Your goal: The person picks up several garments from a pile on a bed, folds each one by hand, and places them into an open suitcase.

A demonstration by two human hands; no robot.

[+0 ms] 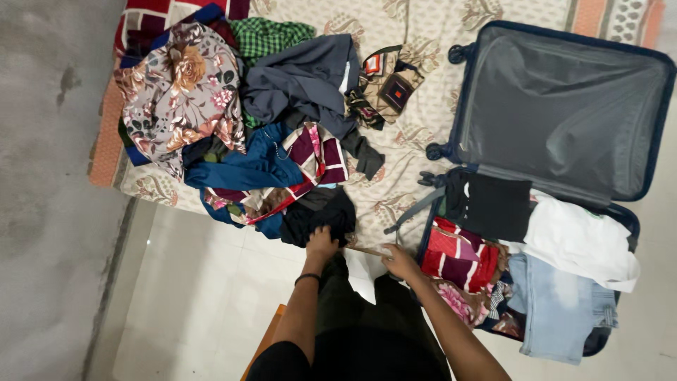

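Your left hand (322, 243) gripped black garment (317, 215) at near edge of mattress (409, 176), fingers closed into cloth. Your right hand (400, 262) pinched thin edge of patterned sheet (369, 250) at same near edge, beside open suitcase (564, 106). Clothes pile (240, 120) heaped toward mattress's far left corner; black garment lay at pile's near end. Suitcase's lower half held striped cloth (458, 257), black top (490, 204), white shirt (582, 240), jeans (557, 303).
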